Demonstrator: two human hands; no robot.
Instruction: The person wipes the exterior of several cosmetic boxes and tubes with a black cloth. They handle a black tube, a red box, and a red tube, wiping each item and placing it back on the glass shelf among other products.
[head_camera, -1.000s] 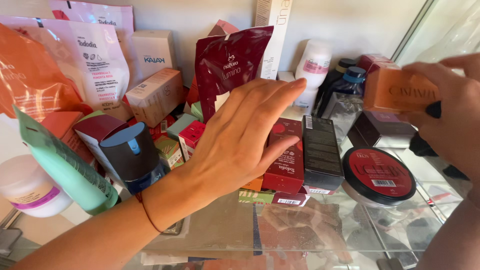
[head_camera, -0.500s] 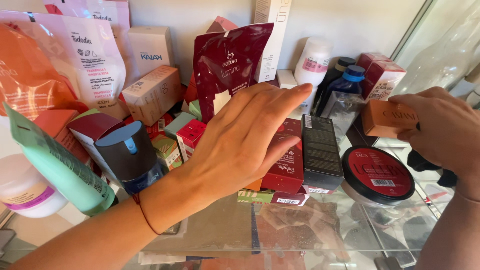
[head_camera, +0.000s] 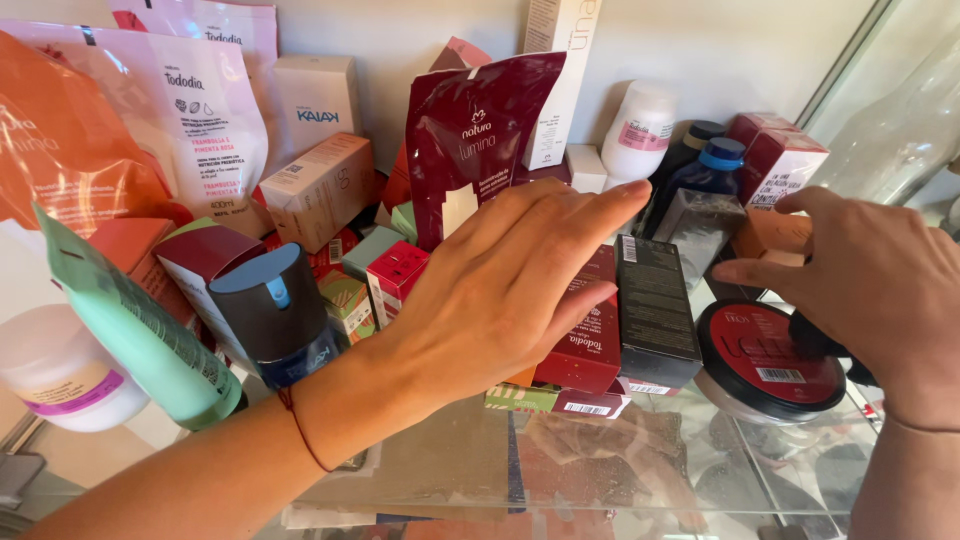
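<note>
My left hand (head_camera: 505, 285) hovers flat with fingers spread over a cluster of small boxes, above a dark red box (head_camera: 592, 335) and next to a black box (head_camera: 655, 310). My right hand (head_camera: 868, 290) is at the right, closed on a small orange box (head_camera: 768, 238) that it holds low beside a dark blue bottle (head_camera: 705, 205); the hand hides most of the box. A round black and red tin (head_camera: 765, 355) lies just below that hand.
A glass shelf (head_camera: 640, 470) carries everything. A dark red pouch (head_camera: 480, 140), pink and orange pouches (head_camera: 195, 120), a beige box (head_camera: 318, 185), a green tube (head_camera: 135, 320), a dark cap bottle (head_camera: 272, 315) and a white jar (head_camera: 60, 375) crowd the back and left. A glass wall (head_camera: 900, 100) rises at right.
My right hand has carried the orange box down and to the left, from upper right to beside the blue bottle. My left hand has stayed hovering in nearly the same spot.
</note>
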